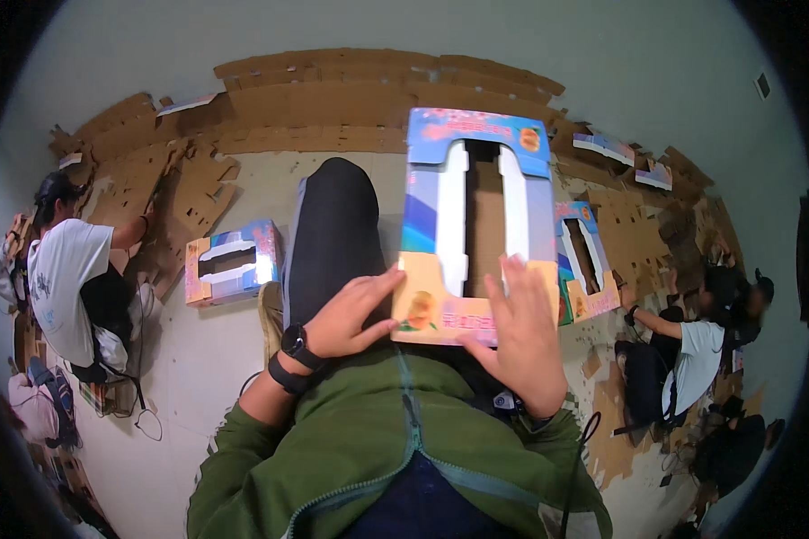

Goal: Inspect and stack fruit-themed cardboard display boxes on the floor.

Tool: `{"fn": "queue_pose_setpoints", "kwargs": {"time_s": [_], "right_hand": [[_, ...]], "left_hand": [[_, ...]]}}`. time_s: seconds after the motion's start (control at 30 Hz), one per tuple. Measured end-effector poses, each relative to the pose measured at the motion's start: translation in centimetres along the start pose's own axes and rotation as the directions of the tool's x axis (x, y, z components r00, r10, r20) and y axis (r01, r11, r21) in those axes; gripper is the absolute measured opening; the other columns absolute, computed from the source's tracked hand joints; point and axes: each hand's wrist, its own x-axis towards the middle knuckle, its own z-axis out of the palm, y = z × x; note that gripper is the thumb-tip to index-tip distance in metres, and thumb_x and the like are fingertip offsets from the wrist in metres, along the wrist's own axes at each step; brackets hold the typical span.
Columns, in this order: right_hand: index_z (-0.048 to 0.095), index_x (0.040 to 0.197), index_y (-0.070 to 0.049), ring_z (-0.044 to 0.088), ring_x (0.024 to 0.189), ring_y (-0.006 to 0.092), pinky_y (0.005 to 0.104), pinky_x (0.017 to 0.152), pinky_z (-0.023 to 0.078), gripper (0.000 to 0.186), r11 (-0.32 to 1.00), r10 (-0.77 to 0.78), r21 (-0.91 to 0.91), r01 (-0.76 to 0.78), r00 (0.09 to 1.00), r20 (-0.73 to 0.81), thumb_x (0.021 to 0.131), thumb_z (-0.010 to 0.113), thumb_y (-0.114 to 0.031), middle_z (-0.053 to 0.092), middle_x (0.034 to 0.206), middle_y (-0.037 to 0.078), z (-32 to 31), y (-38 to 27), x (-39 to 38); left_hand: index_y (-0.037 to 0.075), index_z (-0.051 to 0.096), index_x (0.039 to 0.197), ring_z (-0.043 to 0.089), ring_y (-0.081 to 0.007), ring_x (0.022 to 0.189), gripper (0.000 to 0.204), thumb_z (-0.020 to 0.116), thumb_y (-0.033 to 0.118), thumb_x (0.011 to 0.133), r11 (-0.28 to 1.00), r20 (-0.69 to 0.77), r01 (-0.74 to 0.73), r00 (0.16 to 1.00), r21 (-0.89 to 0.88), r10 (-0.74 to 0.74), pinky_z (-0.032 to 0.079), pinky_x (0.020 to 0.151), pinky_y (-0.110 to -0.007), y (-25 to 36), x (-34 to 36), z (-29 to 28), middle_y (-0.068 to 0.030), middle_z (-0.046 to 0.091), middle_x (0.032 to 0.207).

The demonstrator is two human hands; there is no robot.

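Note:
A printed cardboard box (420, 216) in blue, white and orange, with fruit pictures, rests at my lap. A long opening in its top face shows bare brown cardboard inside, with white flaps along both sides. My left hand (346, 319) is against the box's lower left edge, fingertips and thumb touching its side. Over the lower right of the orange panel lies my right hand (523, 346), fingers stretched out and pressed flat on it. The underside of the box is hidden.
A similar box (234, 265) lies left of my knee, and another box (587, 260) stands to the right. Flattened brown cardboard (324, 112) lines the wall and floor. A person in a white shirt (67, 260) works at the left; another person (692, 359) sits at the right.

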Motion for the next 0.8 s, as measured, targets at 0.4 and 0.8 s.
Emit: {"fn": "queue_pose_setpoints", "kwargs": {"time_s": [0.4, 0.8], "right_hand": [[0.019, 0.165, 0.008, 0.060, 0.120, 0.0476, 0.0527, 0.099, 0.052, 0.130, 0.836, 0.425, 0.303, -0.457, 0.889, 0.169, 0.075, 0.090, -0.054, 0.051, 0.135, 0.028, 5.4, -1.6, 3.5], [0.039, 0.162, -0.008, 0.054, 0.134, 0.0426, 0.0485, 0.116, 0.043, 0.115, 0.830, 0.408, 0.431, -0.353, 0.912, -0.040, 0.063, 0.096, -0.020, 0.056, 0.144, 0.023, 4.9, 19.8, -2.6]], "left_hand": [[0.012, 0.062, 0.147, 0.052, -0.0360, 0.143, 0.059, 0.075, 0.010, 0.090, 0.974, 0.217, -0.222, 0.950, -0.043, 0.226, 0.042, 0.114, -0.050, 0.1, 1.4, 1.3, -0.0174, 0.047, 0.164], [0.006, 0.075, 0.107, 0.062, -0.0308, 0.128, 0.021, 0.074, 0.000, 0.086, 0.964, -0.298, 0.261, 0.925, 0.045, -0.237, 0.051, 0.107, -0.042, -5.2, -4.6, -3.8, -0.0146, 0.062, 0.143]]}}
